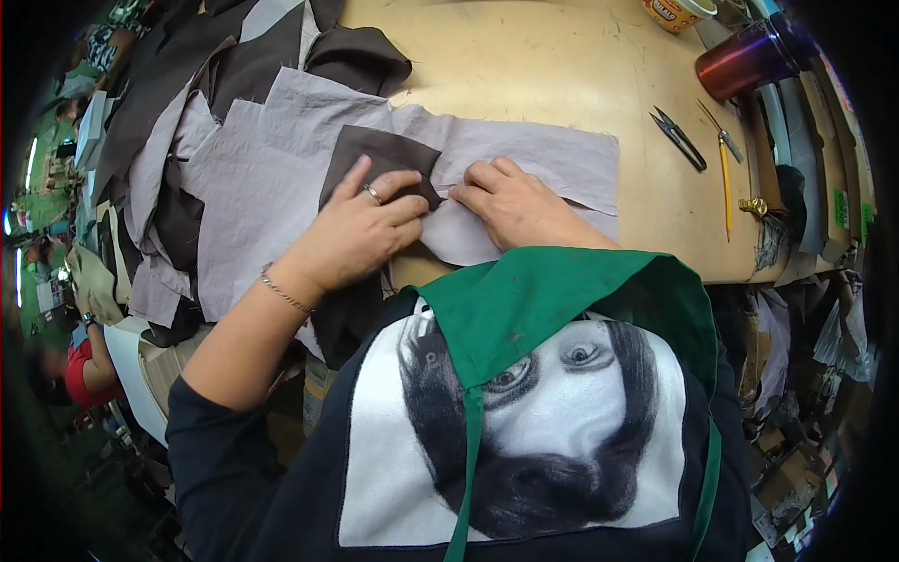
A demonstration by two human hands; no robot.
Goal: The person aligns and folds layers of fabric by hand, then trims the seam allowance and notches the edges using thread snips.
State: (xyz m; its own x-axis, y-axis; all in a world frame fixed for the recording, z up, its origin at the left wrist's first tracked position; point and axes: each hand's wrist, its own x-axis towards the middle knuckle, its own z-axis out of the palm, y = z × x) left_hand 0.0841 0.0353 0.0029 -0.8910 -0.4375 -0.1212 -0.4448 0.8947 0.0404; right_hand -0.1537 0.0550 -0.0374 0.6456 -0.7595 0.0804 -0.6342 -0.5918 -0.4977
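Note:
My left hand (370, 229), with a ring and a chain bracelet, rests on a dark brown fabric piece (379, 148). Its fingers are spread and bent over the cloth; the thumb is hidden. Beside it, my right hand (515, 206) has its fingers curled and pressed together at the edge of a light grey fabric panel (552, 150). The fingertips of both hands are close together, where the brown piece meets the grey cloth. A wide grey fabric (253, 178) spreads out under and left of my left hand. What lies beneath the fingers is hidden.
Dark fabric (361, 66) is heaped at the upper left of the wooden table (524, 66). Thread snips (679, 140), a yellow pencil (726, 192), a slim metal tool (719, 126), a tumbler (744, 61) and a tub (676, 11) are at right. A person in red (89, 370) is at far left.

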